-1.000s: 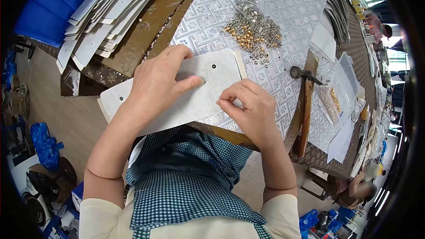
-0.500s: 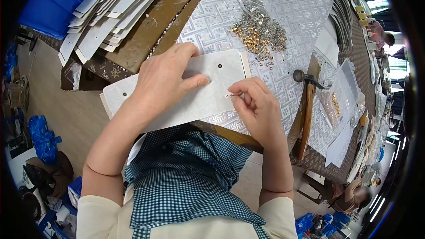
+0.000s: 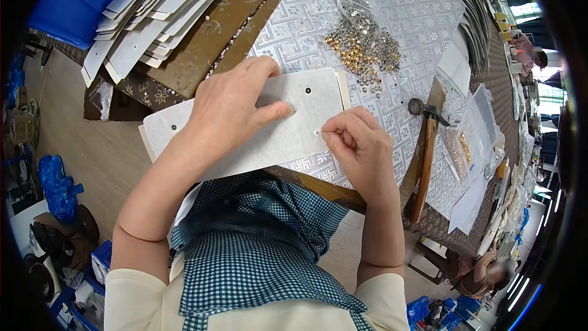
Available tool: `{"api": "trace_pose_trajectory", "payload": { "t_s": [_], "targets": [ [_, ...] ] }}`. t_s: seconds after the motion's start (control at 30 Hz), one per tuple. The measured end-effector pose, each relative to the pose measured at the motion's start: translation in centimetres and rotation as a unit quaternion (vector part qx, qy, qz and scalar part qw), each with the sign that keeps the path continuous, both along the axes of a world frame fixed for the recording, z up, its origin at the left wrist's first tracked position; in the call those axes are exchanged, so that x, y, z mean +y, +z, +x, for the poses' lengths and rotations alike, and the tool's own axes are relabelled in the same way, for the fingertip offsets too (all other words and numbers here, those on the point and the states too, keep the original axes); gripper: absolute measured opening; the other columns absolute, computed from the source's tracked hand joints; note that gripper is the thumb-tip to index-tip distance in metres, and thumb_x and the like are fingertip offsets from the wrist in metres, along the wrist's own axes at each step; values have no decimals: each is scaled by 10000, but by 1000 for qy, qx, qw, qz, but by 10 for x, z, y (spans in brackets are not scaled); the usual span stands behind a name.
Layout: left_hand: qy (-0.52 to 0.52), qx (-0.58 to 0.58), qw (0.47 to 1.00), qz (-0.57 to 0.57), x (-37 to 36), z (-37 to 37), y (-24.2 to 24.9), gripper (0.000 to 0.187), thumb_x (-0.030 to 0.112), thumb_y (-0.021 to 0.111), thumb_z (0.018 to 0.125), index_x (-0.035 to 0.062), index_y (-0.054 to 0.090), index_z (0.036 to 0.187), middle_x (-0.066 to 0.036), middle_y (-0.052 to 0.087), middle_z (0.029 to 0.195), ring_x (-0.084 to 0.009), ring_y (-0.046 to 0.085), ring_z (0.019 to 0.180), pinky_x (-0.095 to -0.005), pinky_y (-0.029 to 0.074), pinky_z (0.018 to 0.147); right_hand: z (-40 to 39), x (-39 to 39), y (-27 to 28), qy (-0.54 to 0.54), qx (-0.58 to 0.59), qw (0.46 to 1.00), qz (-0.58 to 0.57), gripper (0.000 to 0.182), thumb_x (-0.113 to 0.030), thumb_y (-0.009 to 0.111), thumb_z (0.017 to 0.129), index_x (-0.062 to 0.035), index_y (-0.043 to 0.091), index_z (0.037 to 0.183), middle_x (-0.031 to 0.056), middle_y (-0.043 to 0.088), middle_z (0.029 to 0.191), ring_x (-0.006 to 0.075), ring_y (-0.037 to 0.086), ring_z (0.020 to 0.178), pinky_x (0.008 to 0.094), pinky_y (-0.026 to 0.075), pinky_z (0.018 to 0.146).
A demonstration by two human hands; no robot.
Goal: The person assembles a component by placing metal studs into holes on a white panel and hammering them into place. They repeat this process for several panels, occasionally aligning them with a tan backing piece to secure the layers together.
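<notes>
White panel [image 3: 275, 138], at the worktop's [image 3: 422, 12] near edge, under your spread left hand [image 3: 229, 101]; your right hand [image 3: 361, 141], pinched together, contents unclear, now leaves visible a small hole [image 3: 318, 133] it covered one second ago.

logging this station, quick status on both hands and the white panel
Left hand spread across white panel. Right hand pinched near its right end, beside small light spot; grip contents hidden. Hammer off to the right, clear of the panel.
</notes>
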State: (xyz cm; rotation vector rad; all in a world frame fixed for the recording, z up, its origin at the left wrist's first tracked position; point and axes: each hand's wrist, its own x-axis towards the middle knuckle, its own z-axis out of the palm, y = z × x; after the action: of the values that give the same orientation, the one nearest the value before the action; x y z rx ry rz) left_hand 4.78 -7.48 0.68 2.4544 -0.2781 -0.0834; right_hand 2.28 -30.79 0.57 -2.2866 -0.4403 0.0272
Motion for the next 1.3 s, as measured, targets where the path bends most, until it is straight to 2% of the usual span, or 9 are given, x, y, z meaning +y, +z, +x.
{"api": "trace_pose_trajectory", "payload": {
  "t_s": [0.33, 0.43, 0.53, 0.63, 0.83, 0.93, 1.1, 1.27, 1.3],
  "targets": [
    [1, 7, 1000, 12, -1, 0, 1, 459, 307, 795, 807, 27, 616, 1123, -145, 694, 1108, -317, 696, 921, -430, 545, 813, 3, 8, 7, 1, 38, 999, -31, 65, -32, 685, 843, -57, 668, 901, 56, 619, 837, 188, 632, 674, 311, 498, 609],
    [0, 7, 1000, 10, -1, 0, 2, 463, 306, 798, 803, 26, 615, 1123, -147, 694, 1106, -319, 695, 917, -429, 545, 812, 6, 9, 4, -28, 63, 997, 28, 117, 37, 712, 801, -11, 671, 900, 11, 567, 797, 56, 450, 592, 218, 386, 562],
    [-3, -4, 1000, 10, -1, 0, 1, 464, 309, 798, 801, 26, 614, 1119, -144, 694, 1103, -320, 693, 915, -427, 545, 811, 3, 7, 5, -56, 52, 996, 53, 93, 19, 689, 835, -38, 660, 902, 48, 605, 827, 115, 567, 620, 250, 455, 565],
    [15, 19, 1000, 9, -1, 1, 1, 486, 324, 819, 767, 48, 626, 1118, -110, 693, 1088, -304, 685, 921, -398, 534, 806, -3, -22, 8, -116, -111, 985, 59, 144, 82, 695, 811, -23, 642, 892, 26, 594, 830, 64, 475, 603, 208, 405, 537],
    [1, -37, 999, -6, -1, -1, -6, 449, 311, 806, 785, 47, 607, 1088, -135, 692, 1063, -341, 677, 944, -440, 520, 802, -33, -136, 17, -338, -41, 921, -189, 385, -310, 756, 857, -16, 585, 1036, 71, 582, 865, 204, 521, 730, 353, 449, 680],
    [6, -30, 1000, 0, -1, -1, -4, 449, 311, 809, 784, 46, 610, 1088, -135, 693, 1064, -340, 675, 957, -440, 517, 817, -40, -158, 5, -339, 84, 929, -124, 374, -279, 770, 845, -2, 577, 1006, 74, 585, 804, 194, 530, 708, 346, 450, 672],
    [21, 23, 999, -6, -2, 0, 3, 503, 339, 824, 764, 46, 623, 1120, -136, 699, 1088, -341, 669, 970, -416, 512, 844, -46, -159, -3, -332, -23, 937, -104, 258, -154, 742, 846, -10, 566, 968, 30, 537, 771, 133, 466, 665, 298, 422, 626],
    [20, 18, 1000, 5, -1, 0, 1, 484, 335, 823, 768, 54, 632, 1112, -141, 697, 1054, -333, 672, 945, -411, 515, 831, -72, -100, 47, -289, -30, 936, 200, 332, 19, 694, 880, -28, 540, 1170, 7, 595, 853, 43, 495, 653, 188, 411, 572],
    [19, 10, 1000, 11, -1, 0, 0, 483, 337, 823, 769, 54, 632, 1110, -140, 697, 1052, -329, 672, 943, -411, 516, 829, -78, -98, 53, -262, -100, 944, 175, 345, -9, 698, 902, -13, 540, 1208, 35, 620, 880, 47, 526, 633, 187, 421, 546]
  ]
}}
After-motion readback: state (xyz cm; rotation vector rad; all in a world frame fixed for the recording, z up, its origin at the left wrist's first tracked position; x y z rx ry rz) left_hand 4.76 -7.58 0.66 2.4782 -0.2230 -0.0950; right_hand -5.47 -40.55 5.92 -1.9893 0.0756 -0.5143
